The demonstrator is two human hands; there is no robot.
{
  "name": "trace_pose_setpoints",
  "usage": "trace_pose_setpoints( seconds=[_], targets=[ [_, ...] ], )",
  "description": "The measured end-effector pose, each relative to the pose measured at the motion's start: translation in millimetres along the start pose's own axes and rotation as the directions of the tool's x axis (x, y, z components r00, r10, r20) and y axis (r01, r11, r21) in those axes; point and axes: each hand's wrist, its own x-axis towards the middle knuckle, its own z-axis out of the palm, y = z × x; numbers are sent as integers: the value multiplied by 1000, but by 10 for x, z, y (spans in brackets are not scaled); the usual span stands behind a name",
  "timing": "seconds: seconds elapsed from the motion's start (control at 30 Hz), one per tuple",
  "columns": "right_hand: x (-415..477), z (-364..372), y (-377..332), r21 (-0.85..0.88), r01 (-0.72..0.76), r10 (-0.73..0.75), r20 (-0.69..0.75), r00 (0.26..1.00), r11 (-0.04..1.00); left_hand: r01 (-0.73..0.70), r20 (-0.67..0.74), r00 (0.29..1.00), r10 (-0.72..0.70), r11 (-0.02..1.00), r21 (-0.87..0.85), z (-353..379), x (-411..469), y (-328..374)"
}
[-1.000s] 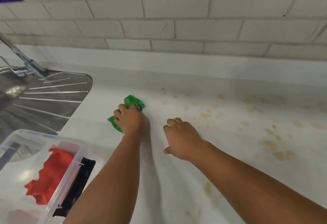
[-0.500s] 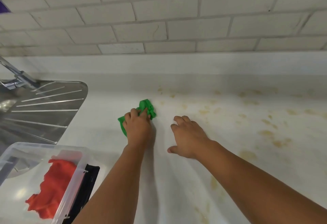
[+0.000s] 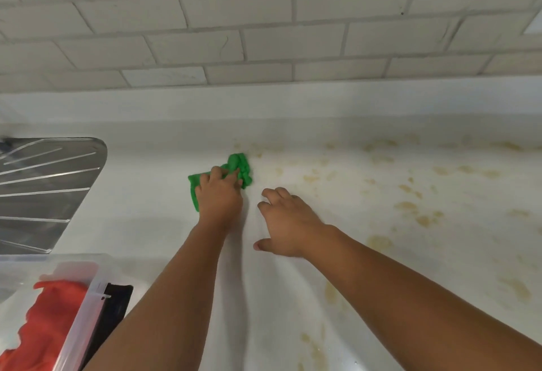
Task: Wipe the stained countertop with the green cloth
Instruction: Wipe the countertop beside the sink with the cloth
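The green cloth point(image 3: 242, 165) lies bunched on the white countertop point(image 3: 366, 241), just left of a spread of yellow-brown stains point(image 3: 410, 206). My left hand point(image 3: 218, 194) covers most of the cloth and grips it with curled fingers, pressing it down onto the surface. To its right, my right hand point(image 3: 286, 221) rests on the bare countertop on its fingertips and thumb, holding nothing. More stains run along the back edge and down the near right side.
A steel drainboard point(image 3: 44, 189) lies at the left. A clear plastic bin point(image 3: 85, 321) at the lower left holds a red cloth point(image 3: 50, 321), with a black item point(image 3: 113, 306) beside it. A white tiled wall point(image 3: 264, 33) rises behind.
My left hand has slid the green cloth to the right and slightly back, closer to the stains. My right hand has shifted a little to the right.
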Motion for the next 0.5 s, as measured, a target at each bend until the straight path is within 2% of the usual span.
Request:
trace_pose_setpoints(
  seconds=[0.13, 0.3, 0.4, 0.5],
  targets=[
    [3, 21, 23, 7, -2, 2, -5, 1000, 1000, 158, -110, 981, -158, 987, -11, -14, -125, -244],
    [-30, 139, 82, 41, -6, 7, -24, 1000, 999, 354, -67, 934, -352, 935, 23, -59, 351, -185],
    [-39, 158, 85, 43, -3, 4, -19, 1000, 999, 276, 18, 960, -279, 956, 104, -79, 605, -1],
    [-22, 115, 79, 21, 0, 0, -9, 1000, 1000, 58, 74, 995, -67, 992, 113, -32, 660, 143]
  ],
)
